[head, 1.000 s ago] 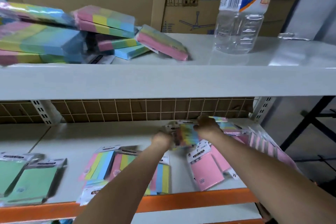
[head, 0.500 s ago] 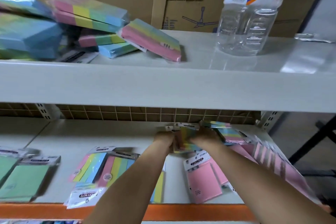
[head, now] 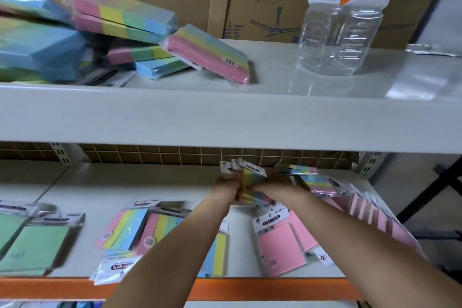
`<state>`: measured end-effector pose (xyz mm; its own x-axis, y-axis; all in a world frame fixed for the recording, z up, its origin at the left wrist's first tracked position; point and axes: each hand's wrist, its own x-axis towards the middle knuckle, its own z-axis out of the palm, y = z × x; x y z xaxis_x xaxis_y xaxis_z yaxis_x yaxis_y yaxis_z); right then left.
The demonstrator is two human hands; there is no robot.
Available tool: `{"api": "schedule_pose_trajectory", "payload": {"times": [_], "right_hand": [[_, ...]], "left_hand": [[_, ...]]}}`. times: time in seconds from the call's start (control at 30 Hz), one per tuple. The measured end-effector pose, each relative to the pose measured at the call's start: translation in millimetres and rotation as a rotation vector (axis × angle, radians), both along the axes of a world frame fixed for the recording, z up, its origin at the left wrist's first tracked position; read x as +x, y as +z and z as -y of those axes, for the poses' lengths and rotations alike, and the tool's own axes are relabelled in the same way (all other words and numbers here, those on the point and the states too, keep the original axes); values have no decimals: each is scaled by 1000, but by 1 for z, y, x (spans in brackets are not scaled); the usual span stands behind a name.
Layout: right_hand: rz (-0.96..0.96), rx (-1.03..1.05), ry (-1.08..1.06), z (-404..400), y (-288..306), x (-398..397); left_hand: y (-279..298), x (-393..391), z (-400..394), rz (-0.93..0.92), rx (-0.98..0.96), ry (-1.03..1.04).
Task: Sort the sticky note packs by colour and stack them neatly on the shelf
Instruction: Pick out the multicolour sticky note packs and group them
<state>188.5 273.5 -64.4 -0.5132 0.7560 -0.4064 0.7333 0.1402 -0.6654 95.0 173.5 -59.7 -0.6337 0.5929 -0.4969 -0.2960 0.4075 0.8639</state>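
Your left hand [head: 226, 184] and right hand [head: 277, 182] both curl around a bunch of rainbow-striped sticky note packs with white header cards [head: 250, 180], held upright near the back of the grey lower shelf [head: 150, 182], likely to square their edges. Loose pink plastic-wrapped packs [head: 281, 250] lie just beside, awaiting sorting.

Stockroom: metal shelving [head: 225, 120], cardboard boxes [head: 262, 7], packaged stationery [head: 280, 245].

The upper shelf board [head: 225, 120] overhangs low; bare lower shelf [head: 140, 182] lies behind the multicolour packs [head: 130, 230].
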Motion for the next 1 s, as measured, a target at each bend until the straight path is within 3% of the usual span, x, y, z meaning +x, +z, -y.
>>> {"api": "schedule_pose_trajectory", "payload": {"times": [0.4,0.83,1.0], "right_hand": [[-238,-417,-132,58,17,-27],[-286,-344,-148,112,45,-33],[-319,-336,-119,130,49,-32]], "left_hand": [[34,-38,68,59,44,31],[29,-90,138,-4,51,67],[50,-93,164,-19,150,63]]}}
